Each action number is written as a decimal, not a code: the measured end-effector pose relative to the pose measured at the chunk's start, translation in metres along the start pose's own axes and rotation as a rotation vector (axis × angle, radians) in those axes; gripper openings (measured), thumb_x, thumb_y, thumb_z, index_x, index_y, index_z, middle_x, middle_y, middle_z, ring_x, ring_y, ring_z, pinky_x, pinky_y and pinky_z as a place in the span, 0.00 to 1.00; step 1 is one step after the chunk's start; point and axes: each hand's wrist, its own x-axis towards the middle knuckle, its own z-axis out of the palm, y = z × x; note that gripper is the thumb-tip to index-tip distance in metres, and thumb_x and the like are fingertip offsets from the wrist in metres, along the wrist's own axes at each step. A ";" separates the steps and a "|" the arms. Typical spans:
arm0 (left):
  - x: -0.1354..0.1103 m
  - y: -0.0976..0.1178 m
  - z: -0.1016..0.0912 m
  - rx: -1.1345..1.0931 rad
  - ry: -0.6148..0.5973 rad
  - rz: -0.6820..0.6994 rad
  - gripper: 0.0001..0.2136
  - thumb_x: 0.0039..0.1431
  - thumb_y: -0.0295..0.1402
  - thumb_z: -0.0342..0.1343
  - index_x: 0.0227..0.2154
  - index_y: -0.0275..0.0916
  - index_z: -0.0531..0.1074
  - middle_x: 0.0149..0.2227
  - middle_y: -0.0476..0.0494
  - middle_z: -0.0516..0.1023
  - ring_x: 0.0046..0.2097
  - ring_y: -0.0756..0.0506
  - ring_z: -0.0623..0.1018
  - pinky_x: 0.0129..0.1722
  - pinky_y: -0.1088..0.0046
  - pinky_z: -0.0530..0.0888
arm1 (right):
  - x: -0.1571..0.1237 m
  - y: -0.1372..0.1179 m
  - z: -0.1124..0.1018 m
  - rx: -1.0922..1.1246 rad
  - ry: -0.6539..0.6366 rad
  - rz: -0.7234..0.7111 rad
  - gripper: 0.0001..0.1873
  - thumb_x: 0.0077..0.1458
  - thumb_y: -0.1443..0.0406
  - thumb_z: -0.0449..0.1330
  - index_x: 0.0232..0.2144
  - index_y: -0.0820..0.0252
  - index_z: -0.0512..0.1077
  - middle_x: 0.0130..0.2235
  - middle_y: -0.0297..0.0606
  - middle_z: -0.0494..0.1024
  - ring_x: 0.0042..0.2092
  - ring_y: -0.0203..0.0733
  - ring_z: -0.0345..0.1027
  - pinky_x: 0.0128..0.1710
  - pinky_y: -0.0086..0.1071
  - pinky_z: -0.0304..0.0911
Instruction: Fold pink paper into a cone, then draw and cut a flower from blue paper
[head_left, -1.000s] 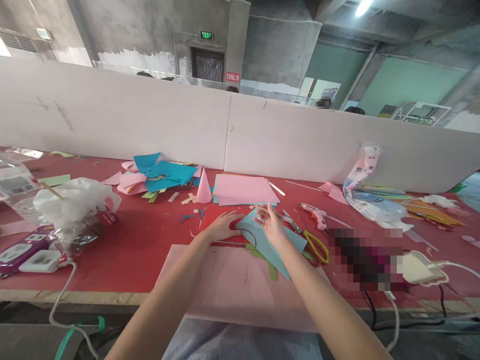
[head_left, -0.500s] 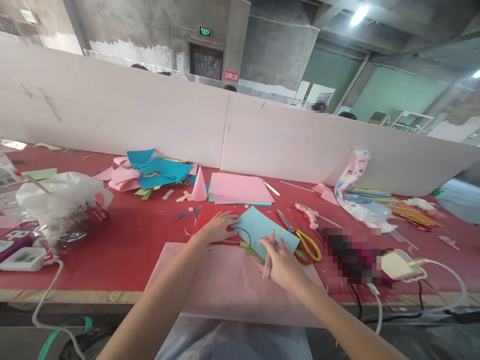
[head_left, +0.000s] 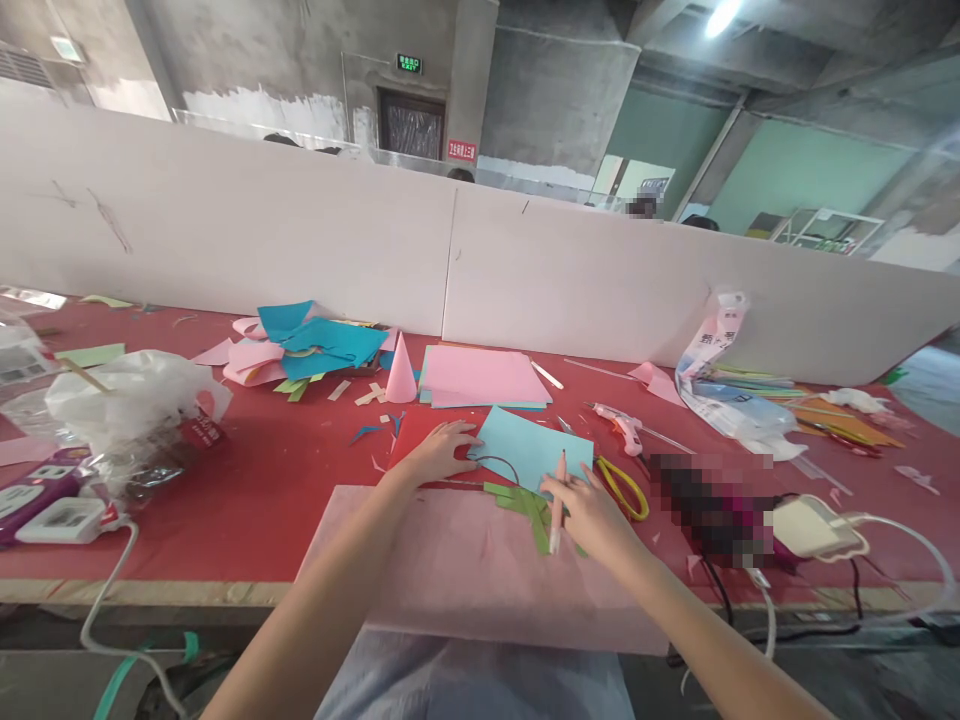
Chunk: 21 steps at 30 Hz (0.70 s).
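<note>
A light blue sheet of paper [head_left: 525, 445] lies in front of me, over the far edge of a pale pink board [head_left: 450, 570]. My left hand [head_left: 444, 452] pinches the sheet's left edge between thumb and fingers. Between the fingers of my right hand [head_left: 589, 505] is a pen [head_left: 558, 510], its dark tip pointing away from me above the sheet. A thin dark curve crosses the sheet's left part; I cannot tell whether it is a cord or a drawn line. Green paper strips [head_left: 532, 508] lie beneath my right hand. Yellow-handled scissors [head_left: 622, 488] sit just right of the sheet, their blades partly covered.
Behind the sheet are stacked pink paper [head_left: 480, 375] and a pink paper cone [head_left: 401, 370]. Blue and pink scraps [head_left: 322, 340] pile up at the left. A glue gun [head_left: 619, 425] and a white power adapter [head_left: 817, 525] with cables lie right. A bagged item [head_left: 135, 410] stands left.
The blue sheet has turned and shifted away from me, uncovering more green strips and covering part of the scissors' blades. My right hand with the pen has moved slightly right.
</note>
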 end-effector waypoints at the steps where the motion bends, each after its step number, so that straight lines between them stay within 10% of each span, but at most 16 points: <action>1: 0.000 0.001 -0.001 -0.006 0.000 -0.006 0.19 0.50 0.44 0.55 0.46 0.47 0.70 0.59 0.46 0.58 0.60 0.38 0.57 0.58 0.58 0.55 | 0.000 0.003 0.000 0.006 -0.010 0.005 0.19 0.48 0.78 0.52 0.41 0.57 0.70 0.38 0.39 0.78 0.41 0.44 0.70 0.55 0.47 0.49; 21: 0.004 -0.007 -0.005 -0.155 0.282 -0.007 0.12 0.57 0.31 0.46 0.37 0.42 0.74 0.47 0.46 0.72 0.51 0.45 0.69 0.52 0.69 0.66 | -0.013 0.002 0.007 -0.009 0.041 -0.094 0.23 0.49 0.80 0.46 0.45 0.61 0.67 0.29 0.38 0.78 0.38 0.43 0.72 0.35 0.29 0.65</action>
